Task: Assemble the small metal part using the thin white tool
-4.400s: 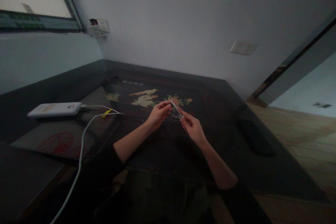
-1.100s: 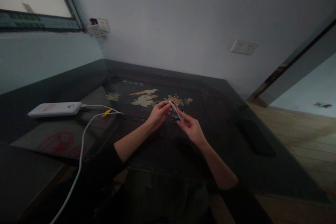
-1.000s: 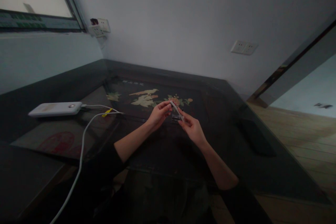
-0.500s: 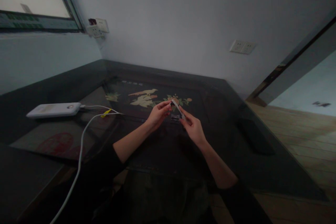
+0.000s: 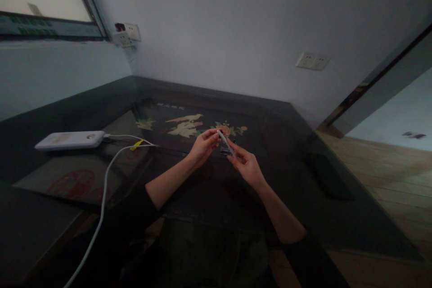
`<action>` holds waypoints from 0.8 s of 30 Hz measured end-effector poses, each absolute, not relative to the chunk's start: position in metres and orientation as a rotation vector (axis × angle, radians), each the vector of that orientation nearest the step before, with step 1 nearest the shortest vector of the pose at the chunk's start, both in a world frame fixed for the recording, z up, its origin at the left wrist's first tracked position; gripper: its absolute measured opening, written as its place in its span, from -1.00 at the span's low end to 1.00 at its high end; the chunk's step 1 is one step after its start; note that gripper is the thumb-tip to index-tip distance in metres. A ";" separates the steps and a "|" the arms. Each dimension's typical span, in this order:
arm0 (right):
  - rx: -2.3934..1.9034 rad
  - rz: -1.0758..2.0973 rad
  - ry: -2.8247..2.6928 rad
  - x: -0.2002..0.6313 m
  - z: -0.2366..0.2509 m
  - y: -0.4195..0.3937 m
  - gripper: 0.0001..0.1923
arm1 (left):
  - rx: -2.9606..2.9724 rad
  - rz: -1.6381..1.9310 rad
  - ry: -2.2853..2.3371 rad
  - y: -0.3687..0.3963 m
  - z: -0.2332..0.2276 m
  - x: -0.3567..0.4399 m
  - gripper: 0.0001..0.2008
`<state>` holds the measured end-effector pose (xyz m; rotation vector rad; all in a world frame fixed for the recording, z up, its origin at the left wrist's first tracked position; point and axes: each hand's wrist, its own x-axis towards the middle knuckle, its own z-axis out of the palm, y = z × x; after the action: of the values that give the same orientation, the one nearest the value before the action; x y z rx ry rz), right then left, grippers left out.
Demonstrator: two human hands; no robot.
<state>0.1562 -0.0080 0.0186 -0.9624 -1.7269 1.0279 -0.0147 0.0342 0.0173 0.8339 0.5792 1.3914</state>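
A slim, light-grey stick-like object [image 5: 227, 144] slants between my two hands above the dark table; its exact kind is too small to make out. My right hand [image 5: 248, 164] pinches its lower end between thumb and fingers. At its upper end the fingertips of my left hand [image 5: 203, 146] are closed, with a small dark bit showing beside them. What the left fingers grip there is mostly hidden. Just behind and below the stick lies a small shiny, partly transparent item [image 5: 224, 150] on the table, half covered by my right fingers.
A white power bank [image 5: 69, 140] sits at the left, a white cable [image 5: 105, 184] with a yellow tag [image 5: 137, 145] running from it toward me. A flat black object [image 5: 327, 175] lies at the right of the dark tabletop [image 5: 216, 198]. Wall sockets [image 5: 312, 60] are behind.
The grey stick has turned and tilted a little, so it looks narrower now. My right hand has shifted slightly left; my left hand stays nearly in place.
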 end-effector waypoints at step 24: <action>-0.911 0.951 -1.757 0.158 0.019 -0.007 -0.51 | 0.857 1.384 0.551 0.036 0.015 -0.016 -0.61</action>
<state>0.1579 -0.0068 0.0189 -0.9108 -1.7575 0.9512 -0.0156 0.0360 0.0149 0.8573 0.5513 1.3838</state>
